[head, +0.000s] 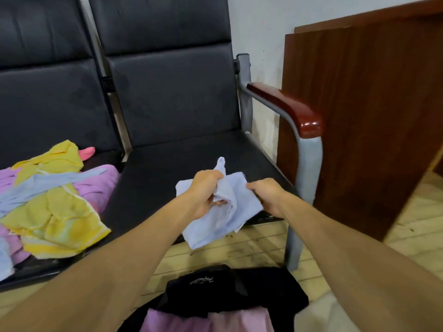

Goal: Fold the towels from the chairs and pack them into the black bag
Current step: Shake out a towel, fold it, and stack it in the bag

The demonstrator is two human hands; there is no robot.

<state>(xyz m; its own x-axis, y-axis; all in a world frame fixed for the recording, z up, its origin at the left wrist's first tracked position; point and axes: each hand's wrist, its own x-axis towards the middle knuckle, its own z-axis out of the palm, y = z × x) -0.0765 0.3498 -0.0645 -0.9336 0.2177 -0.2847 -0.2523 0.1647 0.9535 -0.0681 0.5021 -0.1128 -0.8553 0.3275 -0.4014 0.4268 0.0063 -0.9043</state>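
grips a bunched fold of the light blue towel [225,219] in the left hand [203,192], pinches its right edge with the right hand [266,195]. hangs half-folded over the front edge of the right chair seat [167,168]. open black bag [230,291] below, lilac towel [208,319] inside. yellow, lilac and blue towel pile [60,207] on the left seat.

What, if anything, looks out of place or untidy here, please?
The towels on the left chair lie in a crumpled, overlapping heap. The blue towel gripped by the left hand and right hand is bunched, not flat.
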